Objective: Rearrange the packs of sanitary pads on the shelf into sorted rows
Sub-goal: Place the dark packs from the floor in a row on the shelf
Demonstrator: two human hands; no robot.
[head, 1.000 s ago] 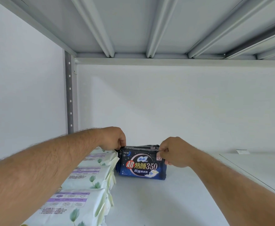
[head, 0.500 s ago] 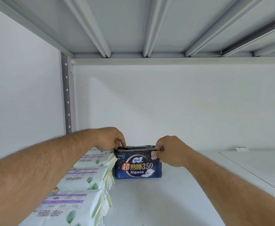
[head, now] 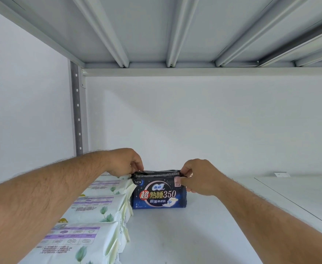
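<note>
A dark blue pack of sanitary pads (head: 159, 194) stands upright on the white shelf (head: 185, 239), near the back wall. My left hand (head: 124, 161) pinches its top left corner. My right hand (head: 196, 177) pinches its top right corner, thumb on the front face. To the left runs a row of pale green and white packs (head: 99, 206) lying one behind the other toward me; the blue pack touches the side of that row. My left forearm hides part of the row.
A grey upright post (head: 77, 111) stands at the back left corner. The upper shelf's ribbed underside (head: 156, 31) hangs overhead. A small white label (head: 282, 174) lies at the back right, past a seam between shelf boards (head: 293, 204).
Both hands keep pinching the blue pack's top corners. The pack has shifted slightly left and back, settling beside the pale green row.
</note>
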